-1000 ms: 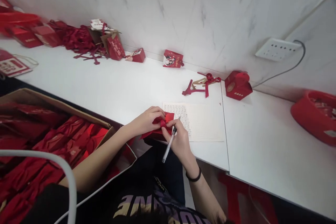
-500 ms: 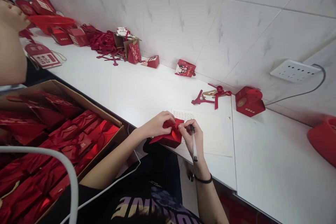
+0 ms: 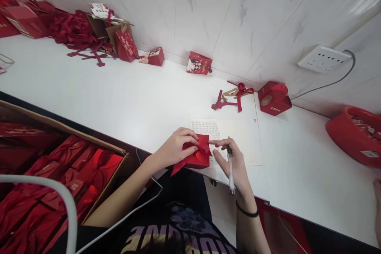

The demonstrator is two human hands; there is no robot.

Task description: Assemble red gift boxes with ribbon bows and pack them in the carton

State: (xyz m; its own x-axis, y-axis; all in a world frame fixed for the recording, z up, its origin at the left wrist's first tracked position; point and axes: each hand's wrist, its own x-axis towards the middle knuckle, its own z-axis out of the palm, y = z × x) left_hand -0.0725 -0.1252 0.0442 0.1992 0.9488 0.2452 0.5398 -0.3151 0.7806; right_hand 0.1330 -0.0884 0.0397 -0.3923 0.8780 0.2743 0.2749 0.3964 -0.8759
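A small red gift box (image 3: 202, 162) with a red ribbon bow (image 3: 204, 148) sits at the front edge of the white table. My left hand (image 3: 175, 146) rests on its left side, fingers and thumb closed on the ribbon and box top. Just right of the bow is my right hand (image 3: 238, 162), thumb and index finger apart, with a pen (image 3: 231, 172) tucked against the palm by the other fingers. Its index fingertip is at the bow; I cannot tell if it touches. Sheets of paper with handwriting (image 3: 205, 126) lie partly under the box.
An open cardboard box (image 3: 117, 149) full of red gift boxes stands at the left. Along the wall are a ribbon pile (image 3: 73, 27), several red boxes, loose ribbons (image 3: 239, 95) and a socket strip (image 3: 326, 58). A red basin (image 3: 339, 137) stands right. A white tube (image 3: 67, 194) curves in front.
My right hand has let go of the bow and drawn back to the right, its fingers opening with the pen still held. My left hand stays on the box. The view has shifted right.
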